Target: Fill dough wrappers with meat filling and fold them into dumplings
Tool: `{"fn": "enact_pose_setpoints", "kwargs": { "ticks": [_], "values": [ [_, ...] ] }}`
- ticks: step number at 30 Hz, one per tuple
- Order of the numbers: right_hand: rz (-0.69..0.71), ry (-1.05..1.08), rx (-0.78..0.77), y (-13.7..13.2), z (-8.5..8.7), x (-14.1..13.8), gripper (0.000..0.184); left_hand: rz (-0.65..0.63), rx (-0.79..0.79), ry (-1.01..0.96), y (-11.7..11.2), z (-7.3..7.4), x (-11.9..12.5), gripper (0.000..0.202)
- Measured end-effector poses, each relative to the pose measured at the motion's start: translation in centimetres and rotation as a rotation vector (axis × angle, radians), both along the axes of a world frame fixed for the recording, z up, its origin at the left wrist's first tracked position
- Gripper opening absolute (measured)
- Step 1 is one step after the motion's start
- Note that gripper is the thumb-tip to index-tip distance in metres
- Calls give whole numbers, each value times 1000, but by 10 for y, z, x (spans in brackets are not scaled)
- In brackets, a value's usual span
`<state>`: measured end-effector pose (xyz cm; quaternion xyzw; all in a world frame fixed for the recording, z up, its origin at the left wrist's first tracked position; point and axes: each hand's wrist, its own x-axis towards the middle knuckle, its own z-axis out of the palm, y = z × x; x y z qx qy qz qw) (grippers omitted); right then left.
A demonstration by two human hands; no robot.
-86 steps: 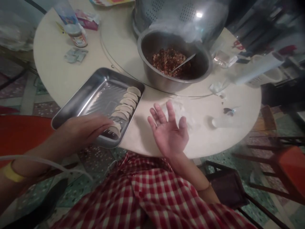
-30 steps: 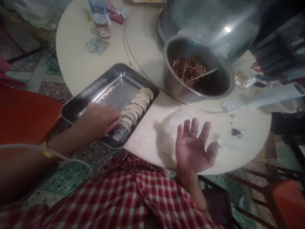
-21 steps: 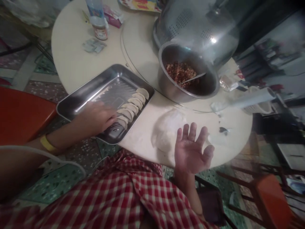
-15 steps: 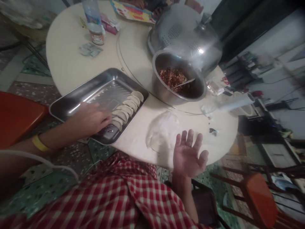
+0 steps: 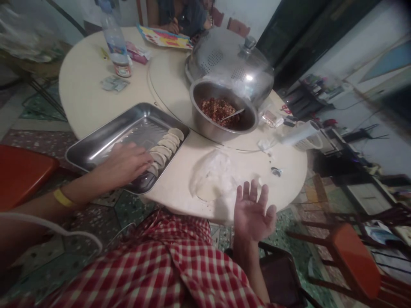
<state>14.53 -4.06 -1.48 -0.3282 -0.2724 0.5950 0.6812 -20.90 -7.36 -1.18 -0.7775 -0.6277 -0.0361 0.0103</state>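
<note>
The left hand (image 5: 128, 161) reaches palm down over the tray (image 5: 128, 130), fingers bunched at the near end of a row of about 6 dumplings (image 5: 161, 151); its thumb is hidden, so I cannot tell whether it pinches the nearest 1 or only touches it. The row runs forward and right from those fingertips, along the tray's right side. The right hand (image 5: 253, 216) is bare, palm up, fingers spread wide, just beyond a pale mound (image 5: 212, 175) lying between the 2 hands. Ahead of both sits the bowl (image 5: 213, 131) of filling (image 5: 215, 110). The step in hand seems to be placing or straightening the last dumpling; the next move calls for the left fingers to lift clear without dragging it.
</note>
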Motion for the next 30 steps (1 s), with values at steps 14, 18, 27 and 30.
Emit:
{"fn": "enact_pose_setpoints", "kwargs": {
  "ticks": [14,18,27,30],
  "values": [
    [-76,-13,45,-12,-18,26,38,19,-31,-21,41,0,-14,35],
    [-95,-16,25,-10,-22,29,38,-17,-57,-1,41,-5,-13,36],
    [-41,-16,15,16,-30,17,38,-51,-63,-6,35,-9,-19,45],
    [-43,-27,20,23,-33,16,38,-45,-57,-20,34,-10,-22,42]
  ]
}}
